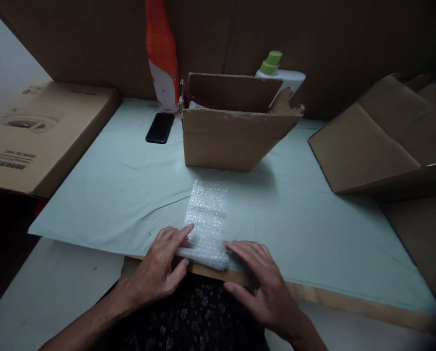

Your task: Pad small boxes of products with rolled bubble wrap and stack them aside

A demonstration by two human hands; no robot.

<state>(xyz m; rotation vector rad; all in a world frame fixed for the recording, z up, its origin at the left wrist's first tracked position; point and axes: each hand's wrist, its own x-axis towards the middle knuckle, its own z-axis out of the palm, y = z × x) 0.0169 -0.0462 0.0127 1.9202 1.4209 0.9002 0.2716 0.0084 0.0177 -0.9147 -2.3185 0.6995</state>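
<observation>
A strip of clear bubble wrap (207, 214) lies on the pale green table cover, its near end folded into a thicker roll at the table's front edge. My left hand (162, 265) is at the left end of this roll, index finger over the top and thumb by the front edge, gripping it. To the right, my right hand (259, 282) has its fingers and thumb apart, with the fingertips at the wrap's right edge. Whether anything is inside the fold cannot be made out.
Behind the wrap stands an open cardboard box (221, 141), with a black phone (160, 128), an orange bottle (162, 58) and a white bottle with green cap (293, 78) around it. A flat carton (53, 126) lies left; a tilted carton (371, 141) leans right.
</observation>
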